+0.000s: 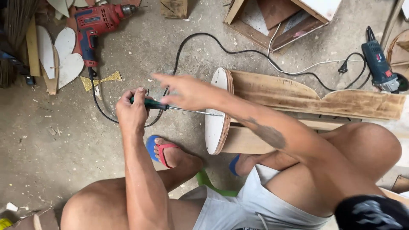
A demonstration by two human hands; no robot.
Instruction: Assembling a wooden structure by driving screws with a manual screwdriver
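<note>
My left hand (132, 111) is closed around the dark green handle of a screwdriver (170, 107). Its metal shaft runs right, with the tip against the white face of an oval plywood panel (216, 127) standing on edge. That panel is fixed to the end of a long wooden piece with a wavy top edge (315, 100). My right hand (187, 91) reaches across from the right and hovers just over the shaft near the handle, fingers spread and holding nothing. My feet in blue and red flip-flops (159, 151) rest on the concrete floor below.
A red power drill (96, 25) lies at the top left beside white heart-shaped cutouts (64, 55) and a gold glitter bow shape (102, 80). A black cable (200, 40) loops across the floor. A blue angle grinder (379, 64) lies at the right, and a wooden box frame (277, 21) sits at the top.
</note>
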